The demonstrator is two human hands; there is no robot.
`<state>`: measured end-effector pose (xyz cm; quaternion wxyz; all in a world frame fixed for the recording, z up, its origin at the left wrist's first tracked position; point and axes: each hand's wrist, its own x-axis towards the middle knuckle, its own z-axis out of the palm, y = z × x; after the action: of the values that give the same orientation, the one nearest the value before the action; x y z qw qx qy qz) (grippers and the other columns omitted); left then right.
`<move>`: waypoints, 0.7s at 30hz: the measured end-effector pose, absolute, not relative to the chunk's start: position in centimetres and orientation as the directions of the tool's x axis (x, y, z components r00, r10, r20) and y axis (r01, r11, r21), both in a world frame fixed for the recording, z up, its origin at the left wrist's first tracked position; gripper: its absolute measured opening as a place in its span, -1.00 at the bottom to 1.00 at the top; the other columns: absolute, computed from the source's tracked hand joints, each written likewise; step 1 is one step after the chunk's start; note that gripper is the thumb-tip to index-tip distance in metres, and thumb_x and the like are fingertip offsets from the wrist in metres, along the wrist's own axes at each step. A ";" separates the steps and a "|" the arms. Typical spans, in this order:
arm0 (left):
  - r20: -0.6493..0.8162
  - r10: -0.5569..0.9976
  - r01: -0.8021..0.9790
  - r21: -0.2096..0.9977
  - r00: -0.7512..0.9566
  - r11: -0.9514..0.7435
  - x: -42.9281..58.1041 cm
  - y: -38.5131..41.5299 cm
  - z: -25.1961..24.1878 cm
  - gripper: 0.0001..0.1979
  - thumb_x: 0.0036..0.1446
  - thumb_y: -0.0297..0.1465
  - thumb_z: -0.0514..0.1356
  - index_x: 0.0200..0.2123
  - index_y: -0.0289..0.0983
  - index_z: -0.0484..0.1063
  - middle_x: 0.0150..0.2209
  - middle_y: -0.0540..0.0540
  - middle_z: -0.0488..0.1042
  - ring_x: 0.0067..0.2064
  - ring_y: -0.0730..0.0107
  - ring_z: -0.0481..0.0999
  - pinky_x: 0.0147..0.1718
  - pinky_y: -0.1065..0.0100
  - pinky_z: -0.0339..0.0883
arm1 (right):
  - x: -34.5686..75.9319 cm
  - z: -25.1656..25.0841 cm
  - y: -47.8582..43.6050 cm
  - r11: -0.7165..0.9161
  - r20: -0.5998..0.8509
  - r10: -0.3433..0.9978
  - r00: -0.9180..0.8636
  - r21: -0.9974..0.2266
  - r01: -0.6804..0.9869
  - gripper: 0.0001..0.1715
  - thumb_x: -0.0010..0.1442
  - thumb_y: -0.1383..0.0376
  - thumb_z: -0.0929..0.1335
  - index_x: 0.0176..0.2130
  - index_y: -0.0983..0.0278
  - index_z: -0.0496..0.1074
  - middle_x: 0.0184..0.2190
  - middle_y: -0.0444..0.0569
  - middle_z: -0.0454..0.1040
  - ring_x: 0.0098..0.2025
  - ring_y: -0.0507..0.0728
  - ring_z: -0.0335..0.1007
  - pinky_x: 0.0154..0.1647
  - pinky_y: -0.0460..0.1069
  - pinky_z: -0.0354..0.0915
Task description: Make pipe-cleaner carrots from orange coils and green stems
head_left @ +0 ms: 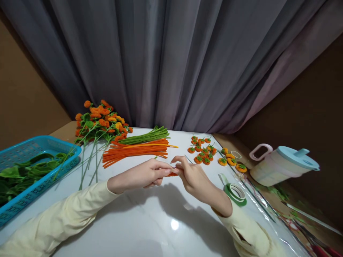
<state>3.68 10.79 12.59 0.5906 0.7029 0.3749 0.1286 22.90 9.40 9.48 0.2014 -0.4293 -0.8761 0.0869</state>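
Centrally, a small orange fuzzy piece (173,174) is held between the two hands, just above the white tabletop (134,228). It is pinched by the fingertips of the left hand (150,174) and, close against them, by those of the right hand (193,181); its shape is mostly hidden by the fingers. A thin dark stem (188,159) is seen poking out behind the right hand, though what it is joined to cannot be told. Both wrists are met by pale yellow sleeves.

Beyond the left hand, left of the frame's centre, a bundle of orange stems (134,152) is laid, with green stems (147,135) placed just behind. Farther left, orange flowers (103,117) are heaped, and at the left edge green leaves (32,171) are held in a blue basket (76,151). Right of centre, small orange pieces with green tops (205,157) are clustered. Rolls of tape (239,203) are set near the right forearm, and a lidded jug (276,167) is seen at the right.
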 end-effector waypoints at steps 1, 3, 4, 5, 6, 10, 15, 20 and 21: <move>-0.261 0.677 0.392 0.919 0.688 -0.044 3.7 10.9 12.4 -0.62 0.22 -0.19 0.02 -0.09 -0.31 0.43 -0.61 0.13 0.10 -0.65 0.62 -0.03 -0.69 0.51 -0.14 | 22.8 9.3 9.2 0.600 0.251 0.800 -0.546 -0.351 0.719 -0.78 0.29 0.38 0.08 -0.05 0.28 0.08 -0.47 -0.07 0.47 -0.54 0.09 0.36 -0.50 -0.10 0.10; -0.269 0.657 0.421 0.903 0.704 -0.081 3.8 11.0 11.8 -0.62 0.22 -0.20 0.01 -0.09 -0.30 0.45 -0.59 0.11 0.14 -0.63 0.62 0.01 -0.66 0.51 -0.12 | 22.9 8.8 8.6 0.570 0.195 0.819 -0.540 -0.382 0.727 -0.76 0.31 0.37 0.07 -0.02 0.29 0.06 -0.44 -0.05 0.48 -0.53 0.09 0.36 -0.48 -0.09 0.11; -0.279 0.641 0.433 0.897 0.715 -0.093 3.8 11.0 11.4 -0.63 0.22 -0.21 0.00 -0.09 -0.29 0.46 -0.59 0.11 0.15 -0.63 0.61 0.02 -0.65 0.51 -0.10 | 23.0 8.4 8.2 0.556 0.163 0.827 -0.539 -0.389 0.735 -0.73 0.31 0.37 0.06 0.01 0.29 0.05 -0.44 -0.05 0.48 -0.53 0.10 0.36 -0.48 -0.09 0.12; -0.295 0.620 0.444 0.891 0.727 -0.096 3.9 11.0 10.9 -0.63 0.22 -0.22 0.00 -0.10 -0.29 0.46 -0.59 0.11 0.15 -0.63 0.61 0.02 -0.64 0.50 -0.09 | 23.2 7.9 7.6 0.541 0.129 0.833 -0.538 -0.398 0.741 -0.70 0.30 0.38 0.06 0.04 0.30 0.03 -0.45 -0.05 0.48 -0.54 0.10 0.35 -0.48 -0.08 0.12; -0.317 0.596 0.457 0.884 0.738 -0.096 4.1 10.8 10.4 -0.64 0.22 -0.23 0.00 -0.11 -0.29 0.47 -0.60 0.11 0.16 -0.64 0.60 0.02 -0.64 0.49 -0.08 | 23.4 7.3 7.0 0.525 0.095 0.837 -0.539 -0.415 0.743 -0.66 0.29 0.40 0.07 0.07 0.30 0.01 -0.46 -0.06 0.47 -0.55 0.09 0.34 -0.48 -0.08 0.11; -0.409 0.496 0.525 0.843 0.766 -0.116 4.9 10.0 8.9 -0.66 0.19 -0.25 0.01 -0.20 -0.29 0.50 -0.60 0.06 0.23 -0.62 0.54 0.12 -0.61 0.48 0.00 | 24.0 5.3 4.2 0.438 0.006 0.835 -0.551 -0.614 0.657 -0.67 0.29 0.40 0.08 0.06 0.28 -0.01 -0.46 -0.08 0.45 -0.56 0.06 0.28 -0.51 -0.11 0.10; -0.478 0.415 0.568 0.814 0.774 -0.120 5.4 9.7 7.8 -0.65 0.19 -0.27 0.00 -0.13 -0.28 0.50 -0.60 0.05 0.25 -0.59 0.52 0.16 -0.60 0.50 0.05 | 23.8 3.2 2.5 0.291 -0.008 0.879 -0.476 -0.782 0.551 -0.74 0.36 0.22 -0.02 -0.03 0.24 0.02 -0.45 -0.09 0.44 -0.53 0.05 0.24 -0.47 -0.09 0.14; -0.547 0.337 0.572 0.819 0.766 0.030 5.6 10.2 6.8 -0.60 0.19 -0.23 0.00 -0.03 -0.30 0.45 -0.66 0.11 0.12 -0.70 0.57 -0.01 -0.71 0.48 -0.13 | 23.7 1.6 2.5 0.197 -0.063 0.911 -0.407 -0.802 0.564 -0.66 0.36 0.14 -0.03 -0.02 0.26 0.04 -0.53 -0.14 0.36 -0.56 0.05 0.15 -0.48 -0.08 0.13; -0.546 0.330 0.567 0.823 0.770 0.039 5.6 10.3 6.6 -0.59 0.19 -0.21 0.01 -0.04 -0.30 0.45 -0.66 0.11 0.11 -0.70 0.57 0.00 -0.71 0.48 -0.12 | 23.8 1.4 2.5 0.189 -0.065 0.914 -0.400 -0.805 0.563 -0.65 0.36 0.13 -0.03 -0.01 0.26 0.04 -0.55 -0.16 0.33 -0.57 0.05 0.14 -0.49 -0.08 0.11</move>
<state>5.59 10.32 6.63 0.6426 0.6871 0.3262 -0.0921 23.77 2.51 1.43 0.2231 -0.5004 -0.7379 0.3940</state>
